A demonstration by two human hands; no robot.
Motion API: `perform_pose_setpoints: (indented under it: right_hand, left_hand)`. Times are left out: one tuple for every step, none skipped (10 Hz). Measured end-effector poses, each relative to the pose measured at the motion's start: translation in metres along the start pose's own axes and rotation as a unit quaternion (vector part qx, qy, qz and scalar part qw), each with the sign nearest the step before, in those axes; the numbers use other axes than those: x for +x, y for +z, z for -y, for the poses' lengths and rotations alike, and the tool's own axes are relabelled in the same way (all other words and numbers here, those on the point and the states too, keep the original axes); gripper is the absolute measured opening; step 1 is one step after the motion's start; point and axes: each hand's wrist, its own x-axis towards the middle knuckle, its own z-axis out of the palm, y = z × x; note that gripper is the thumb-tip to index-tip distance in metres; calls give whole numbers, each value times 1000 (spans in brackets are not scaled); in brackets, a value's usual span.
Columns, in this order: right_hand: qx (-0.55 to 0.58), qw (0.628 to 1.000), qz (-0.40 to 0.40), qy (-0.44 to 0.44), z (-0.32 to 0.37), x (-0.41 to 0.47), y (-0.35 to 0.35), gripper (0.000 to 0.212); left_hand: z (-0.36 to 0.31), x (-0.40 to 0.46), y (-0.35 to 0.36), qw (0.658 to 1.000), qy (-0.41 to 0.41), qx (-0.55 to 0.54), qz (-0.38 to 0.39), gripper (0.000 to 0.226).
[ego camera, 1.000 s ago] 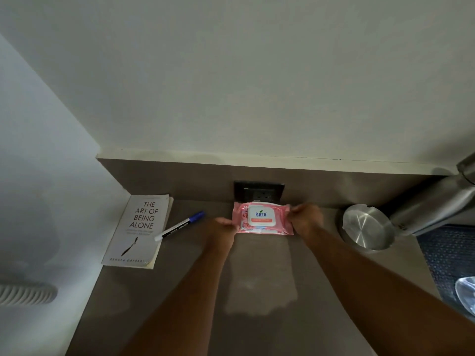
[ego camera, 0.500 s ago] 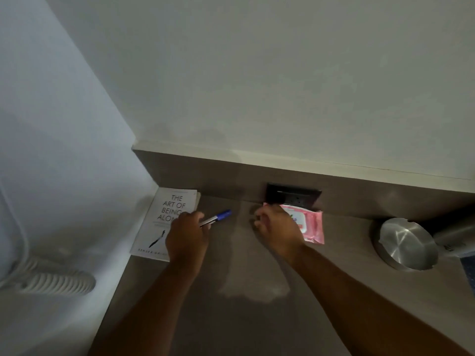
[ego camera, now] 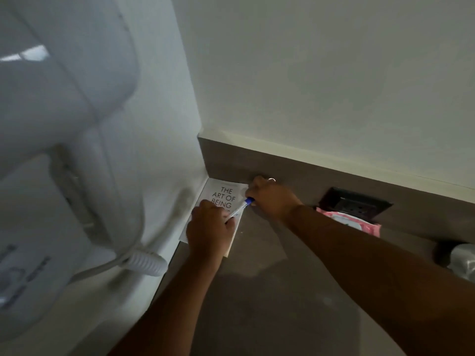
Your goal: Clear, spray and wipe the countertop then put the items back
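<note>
Grey countertop (ego camera: 270, 291), corner by wall: left hand (ego camera: 209, 231) pinches pen (ego camera: 240, 207) over book (ego camera: 218, 201); right hand (ego camera: 272, 199) curled at book's top corner (grip unclear). Likely clearing items; next, lift both off.

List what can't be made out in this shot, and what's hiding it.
- Book: lower title and cover, head view, hidden by the left hand and the pen.
- Right hand: whether it grips the book's corner; its fingertips are out of sight.
- Wipes pack: label, hidden by the right forearm.
- Metal dish: cut off by the right edge, blurred.
- Wall unit: its lettering, blurred.
</note>
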Motion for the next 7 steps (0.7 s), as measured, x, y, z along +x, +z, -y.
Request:
perform_pose_setpoints:
  right_hand:
    - [-68,994,16,-84,33,37,1,31]
    - [-112,987,48,-103,46,52,9,37]
    - [-150,981,69,-106,46,60,10,45]
    - [-130,986,69,-83,40,50,-1,52]
    - [-5,1000,14,0,33,5,-43,54]
    - [53,989,-141,-6,27,-47,-92,47]
    - [263,881,-385,-86,32,-145,-184,32]
  left_hand:
    - [30,-2,-3,999,-45,-10,-8,32]
    - [35,-3,1,999,-44,12,6,35]
    - [33,0,4,998,-52,20,11,39]
    - [31,3,4,998,-51,14,16,38]
    - [31,2,-1,998,-51,9,41,36]
    - [27,1,-12,998,-57,-1,24,40]
    - [3,-7,-32,999,-33,12,-14,44]
